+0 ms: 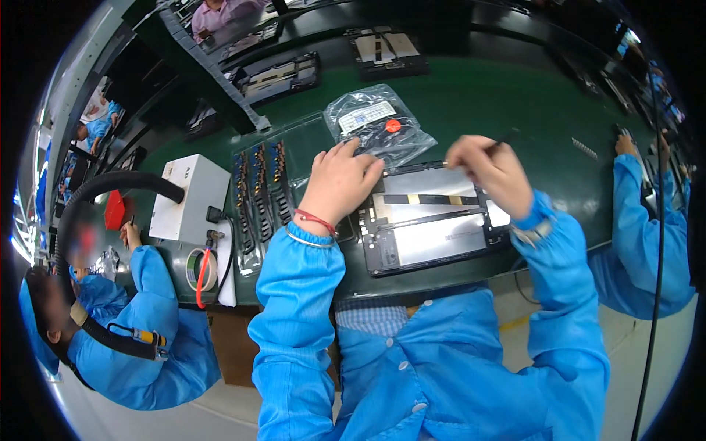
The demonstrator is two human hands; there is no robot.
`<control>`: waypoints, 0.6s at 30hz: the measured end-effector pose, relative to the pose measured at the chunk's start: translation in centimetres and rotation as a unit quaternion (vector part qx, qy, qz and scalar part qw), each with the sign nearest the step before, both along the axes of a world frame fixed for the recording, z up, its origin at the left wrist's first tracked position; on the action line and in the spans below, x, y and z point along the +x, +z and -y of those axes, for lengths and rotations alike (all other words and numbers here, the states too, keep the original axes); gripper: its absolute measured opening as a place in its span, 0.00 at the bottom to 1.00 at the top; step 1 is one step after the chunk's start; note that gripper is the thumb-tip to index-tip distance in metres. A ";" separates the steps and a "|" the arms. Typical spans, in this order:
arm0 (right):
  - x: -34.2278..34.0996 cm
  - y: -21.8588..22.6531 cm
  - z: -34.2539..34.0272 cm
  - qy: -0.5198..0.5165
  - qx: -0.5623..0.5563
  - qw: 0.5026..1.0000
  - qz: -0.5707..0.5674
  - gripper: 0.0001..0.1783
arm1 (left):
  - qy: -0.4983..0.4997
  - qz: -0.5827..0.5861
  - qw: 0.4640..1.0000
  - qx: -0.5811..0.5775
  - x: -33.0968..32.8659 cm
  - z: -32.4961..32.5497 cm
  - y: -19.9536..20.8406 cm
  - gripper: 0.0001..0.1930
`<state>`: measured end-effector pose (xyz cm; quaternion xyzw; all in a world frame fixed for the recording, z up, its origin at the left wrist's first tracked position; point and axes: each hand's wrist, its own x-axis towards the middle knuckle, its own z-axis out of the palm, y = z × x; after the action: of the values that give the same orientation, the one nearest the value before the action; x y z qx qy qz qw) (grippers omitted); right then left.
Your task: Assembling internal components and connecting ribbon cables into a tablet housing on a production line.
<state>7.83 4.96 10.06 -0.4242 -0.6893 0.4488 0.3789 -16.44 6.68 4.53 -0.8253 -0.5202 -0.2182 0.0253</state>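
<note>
At the far left of the green table [471, 92], a co-worker in a blue smock [140, 360] leans in, one hand near a small red thing [115, 210]. A thick black hose [110, 180] arches over from there to a white box [187, 198]. Just beside the box, near the table's front edge, are a roll of tape [212, 273] and a red cable [202, 283]. Next come three rows of small circuit boards [259, 191], lying side by side. Behind them, toward the back, sits another opened tablet [283, 77].

The left hand [334, 184] comes next, palm down, its fingers loosely spread and no object visible in its grip. Its fingertips lie by the lower edge of a clear plastic bag [408, 136], which bears a white label and an orange round sticker. To the right of this hand, flat in front of the person, lies the open tablet [434, 242], silver panels showing and a black strip [437, 199] running across it.

Over the tablet's far right part is the right hand [489, 173], fingers curled in close. A thin dark stick [507, 137] seems to poke out above it, but with the blur I cannot tell whether it is gripped. Further right, a small spring [585, 148] lies on the table, and beyond it another worker's blue sleeve [640, 206] reaches in.
</note>
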 end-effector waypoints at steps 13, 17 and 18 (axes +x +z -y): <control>-5.2 -6.0 -7.6 0.059 0.208 0.976 0.031 0.12 | 0.085 0.184 0.978 -0.038 0.4 -1.0 -1.6 0.12; -6.0 -5.1 -6.4 0.021 0.331 0.942 0.056 0.15 | 0.094 0.229 0.965 -0.090 0.5 -1.3 -1.5 0.13; -6.0 -5.0 -6.3 0.024 0.369 0.926 0.074 0.15 | 0.090 0.231 0.964 -0.092 0.4 -1.2 -1.4 0.13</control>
<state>1.79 11.29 5.02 -0.2694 -0.8425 0.1386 0.4455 -16.00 7.86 3.11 -0.7009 -0.6019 -0.3512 -0.1517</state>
